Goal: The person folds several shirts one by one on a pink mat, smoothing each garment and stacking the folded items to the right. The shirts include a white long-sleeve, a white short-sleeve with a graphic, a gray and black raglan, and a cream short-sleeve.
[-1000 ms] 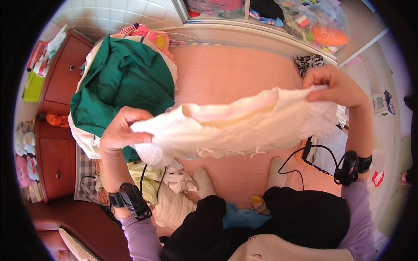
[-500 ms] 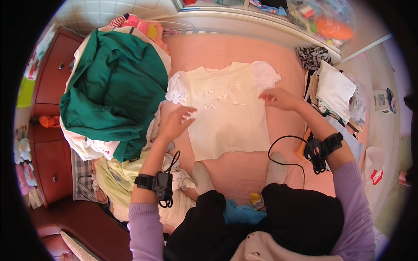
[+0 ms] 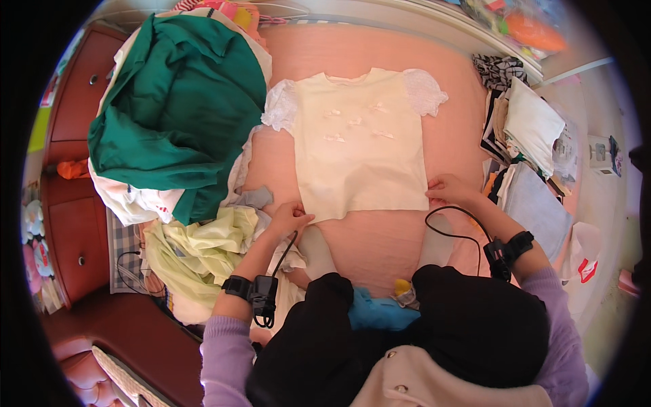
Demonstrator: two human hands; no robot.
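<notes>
Both hands pinch the top's (image 3: 363, 142) hem corners, left hand (image 3: 290, 218) and right hand (image 3: 444, 190); it lies flat mid-bed (image 3: 380, 244). Uneven pulling could wrinkle it or skew it toward the pile (image 3: 176, 115).

This is looking like a bedroom in a home — a wide bed with a pink sheet (image 3: 407, 61) is filling the middle of the view, and a dark red wooden dresser (image 3: 68, 224) with round knobs is standing along its left side. Laundry is lying everywhere: a heap of clothes topped by a green garment (image 3: 176, 115) is spilling over the bed's left edge, folded pieces (image 3: 532, 125) are stacking up on the right, and a cream top (image 3: 363, 149) is lying spread flat on the sheet — household washing being sorted.
</notes>
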